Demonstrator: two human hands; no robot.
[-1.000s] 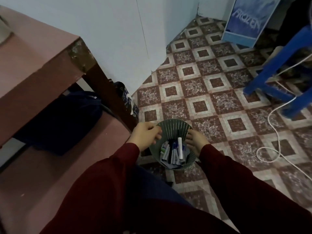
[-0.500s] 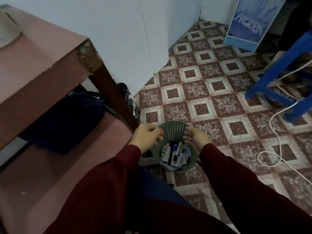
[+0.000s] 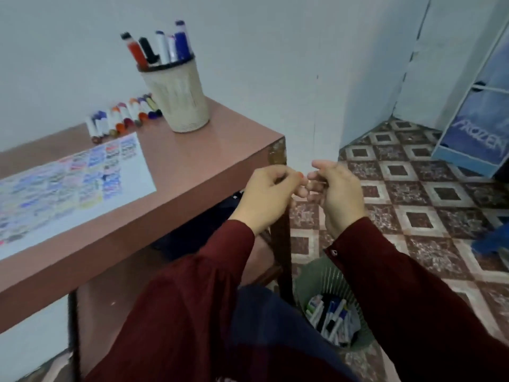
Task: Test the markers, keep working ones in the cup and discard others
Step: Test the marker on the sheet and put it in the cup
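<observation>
A beige cup [image 3: 179, 97] holding several markers [image 3: 162, 48] stands at the back of the pink table [image 3: 209, 150]. Left of it, a row of capped markers [image 3: 124, 117] lies against the wall. In front of the row is a paper sheet [image 3: 68, 183] covered in coloured scribbles. On the floor by my right arm stands a green bin [image 3: 325, 274] with several discarded markers [image 3: 330, 318] inside. My left hand [image 3: 264, 197] and my right hand [image 3: 336, 194] hover together off the table's right corner. Their fingers are curled and the fingertips nearly touch. I see no marker plainly in either hand.
A dark bag [image 3: 203, 224] lies on the shelf under the table. A blue "Frozen" box [image 3: 476, 133] leans at the far right on the patterned tile floor. Part of a blue stool [image 3: 490, 241] shows at the right edge. The wall runs close behind the table.
Both hands rose from the bin's rim to table-corner height and came together. My view lifted from the floor, so the tabletop, cup and paper now show.
</observation>
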